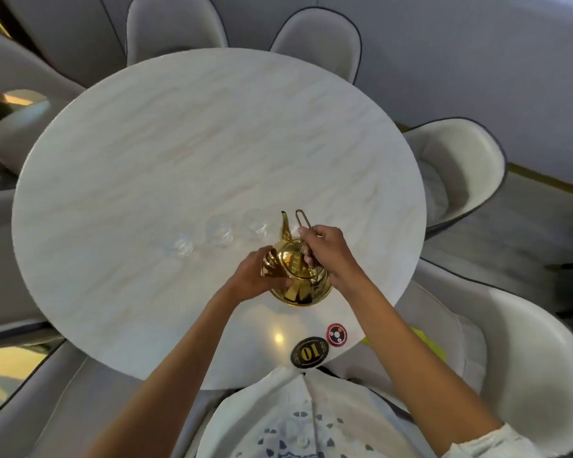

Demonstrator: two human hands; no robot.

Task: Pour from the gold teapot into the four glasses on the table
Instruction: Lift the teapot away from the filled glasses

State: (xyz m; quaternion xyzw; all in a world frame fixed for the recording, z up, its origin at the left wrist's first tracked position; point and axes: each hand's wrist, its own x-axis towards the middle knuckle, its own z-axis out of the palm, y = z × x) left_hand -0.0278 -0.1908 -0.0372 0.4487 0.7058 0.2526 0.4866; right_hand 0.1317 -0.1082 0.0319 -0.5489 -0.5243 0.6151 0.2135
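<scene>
A shiny gold teapot (298, 285) stands near the table's front edge, its spout pointing away from me. My right hand (325, 249) grips the thin wire handle above it. Beside the pot's left side, my left hand (253, 276) holds the gold lid (272, 267), tilted up off the opening. Three clear glasses show in a curved row left of the spout: one (179, 246), one (219, 230) and one (255, 221). A fourth is not visible; it may be hidden behind the pot or my right hand.
The round pale marble table (196, 153) carries a black oval "01" sticker (309, 353) and a small red round sticker (336, 334) at the near edge. Cream upholstered chairs (457, 166) ring the table. My patterned white shirt fills the bottom.
</scene>
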